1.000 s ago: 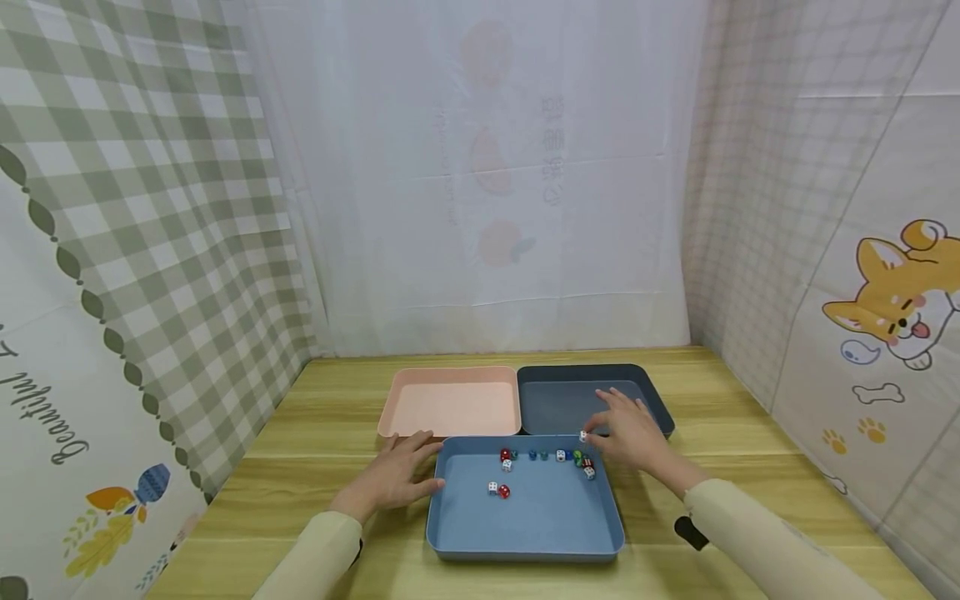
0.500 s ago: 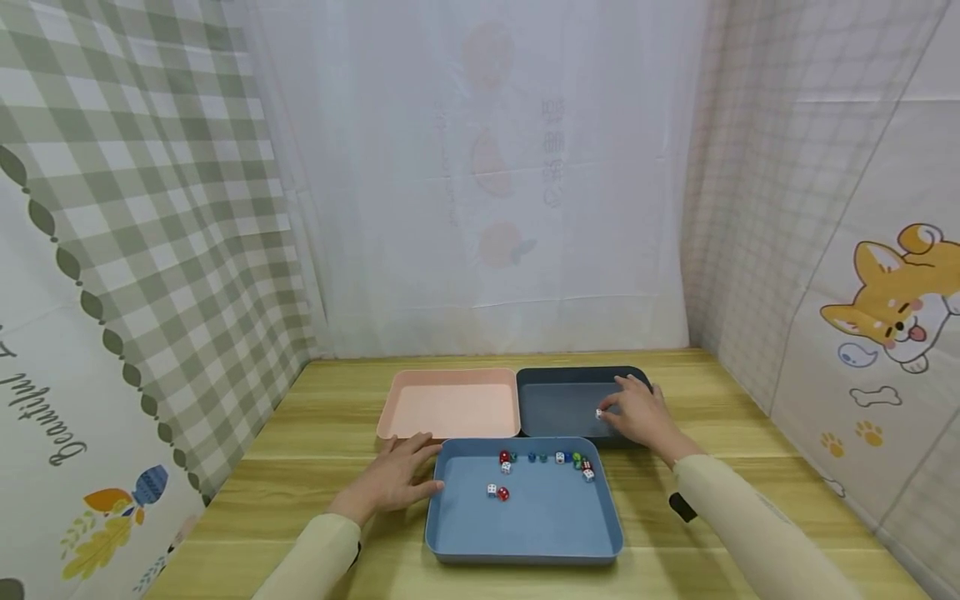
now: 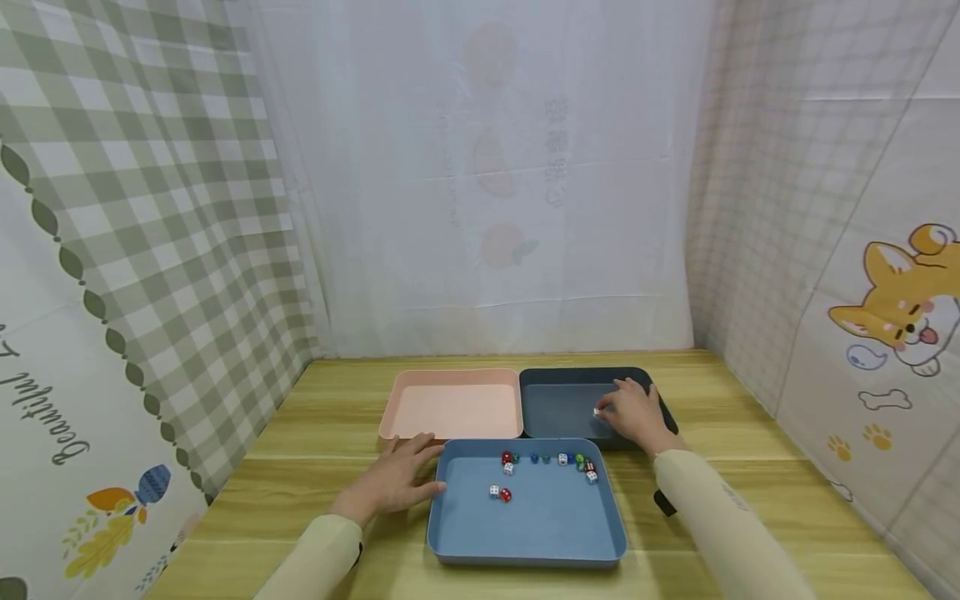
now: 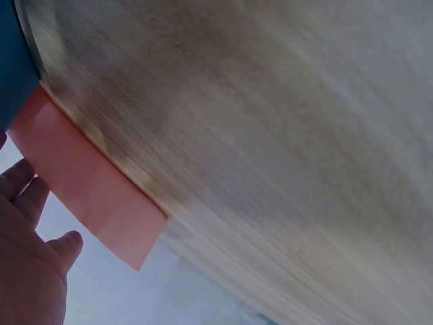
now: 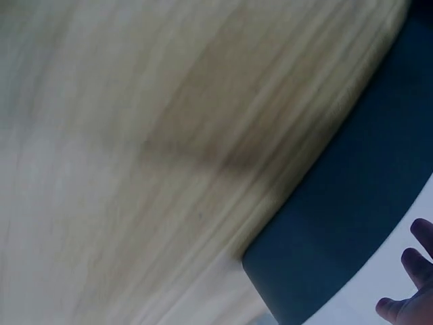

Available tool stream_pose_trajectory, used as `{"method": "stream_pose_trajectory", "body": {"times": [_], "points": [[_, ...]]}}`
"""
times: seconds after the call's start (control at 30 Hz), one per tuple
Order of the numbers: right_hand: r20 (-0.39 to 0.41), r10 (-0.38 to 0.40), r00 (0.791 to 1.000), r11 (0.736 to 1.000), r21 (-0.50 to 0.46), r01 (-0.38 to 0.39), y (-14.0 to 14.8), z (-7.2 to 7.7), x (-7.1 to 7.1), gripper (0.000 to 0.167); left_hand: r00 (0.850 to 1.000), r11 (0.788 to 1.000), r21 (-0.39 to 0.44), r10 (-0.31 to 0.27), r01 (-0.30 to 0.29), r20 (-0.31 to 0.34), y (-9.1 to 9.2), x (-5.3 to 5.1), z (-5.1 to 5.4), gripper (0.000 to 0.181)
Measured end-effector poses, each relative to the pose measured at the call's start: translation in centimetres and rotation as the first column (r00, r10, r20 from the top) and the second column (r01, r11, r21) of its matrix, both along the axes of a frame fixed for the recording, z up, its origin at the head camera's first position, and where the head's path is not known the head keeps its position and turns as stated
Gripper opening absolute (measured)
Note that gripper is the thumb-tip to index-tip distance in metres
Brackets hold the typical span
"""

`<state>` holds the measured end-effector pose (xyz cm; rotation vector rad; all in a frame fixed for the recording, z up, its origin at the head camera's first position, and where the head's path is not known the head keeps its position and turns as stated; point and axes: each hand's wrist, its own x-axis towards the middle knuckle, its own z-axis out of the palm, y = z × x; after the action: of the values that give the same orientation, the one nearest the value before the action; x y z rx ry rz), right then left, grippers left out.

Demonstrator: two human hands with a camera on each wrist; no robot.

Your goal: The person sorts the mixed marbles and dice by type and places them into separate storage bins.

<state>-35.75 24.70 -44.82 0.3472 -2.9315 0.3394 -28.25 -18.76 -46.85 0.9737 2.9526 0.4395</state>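
Note:
Over the dark blue tray (image 3: 562, 400) at the back right, my right hand (image 3: 636, 414) pinches a small white die (image 3: 597, 412) between thumb and finger. My left hand (image 3: 393, 482) lies with spread, relaxed fingers at the left edge of the light blue tray (image 3: 532, 533), holding nothing; its thumb is at that rim. In the light blue tray are several dice: a red die (image 3: 506, 495) beside a white die (image 3: 494, 492), and more red, white, green and blue ones along its far side.
A pink tray (image 3: 453, 404) stands at the back left, side by side with the dark blue one and behind the light blue one. All stand on a wooden table (image 3: 277, 467) enclosed by a checked cloth (image 3: 165, 167) and a white curtain (image 3: 480, 167).
My right hand has moved right and away from the light blue tray's far edge to over the dark blue tray, carrying the white die. The left hand has stayed in place.

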Motion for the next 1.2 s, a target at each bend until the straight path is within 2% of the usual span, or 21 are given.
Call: {"method": "stream_pose_trajectory", "body": {"times": [0.3, 0.8, 1.03, 1.2], "points": [[0.028, -0.019, 0.999, 1.0, 0.002, 0.019, -1.0, -0.8, -0.4, 0.015, 1.0, 1.0, 0.011, 0.001, -0.001, -0.016, 0.0, 0.1, -0.1, 0.07], [0.004, -0.008, 1.0, 1.0, 0.023, 0.008, -1.7, -1.6, -0.9, 0.015, 1.0, 1.0, 0.013, -0.012, 0.012, -0.029, 0.1, 0.0, -0.2, 0.069], [-0.003, -0.021, 1.0, 0.999, 0.027, 0.021, -1.8, -1.7, -1.0, 0.024, 1.0, 1.0, 0.005, -0.009, 0.009, -0.028, 0.2, 0.0, -0.2, 0.069], [-0.017, -0.029, 0.999, 0.999, 0.027, 0.029, -1.7, -1.7, -0.9, 0.023, 1.0, 1.0, 0.006, -0.004, 0.005, -0.025, 0.0, 0.0, -0.3, 0.069]]}}
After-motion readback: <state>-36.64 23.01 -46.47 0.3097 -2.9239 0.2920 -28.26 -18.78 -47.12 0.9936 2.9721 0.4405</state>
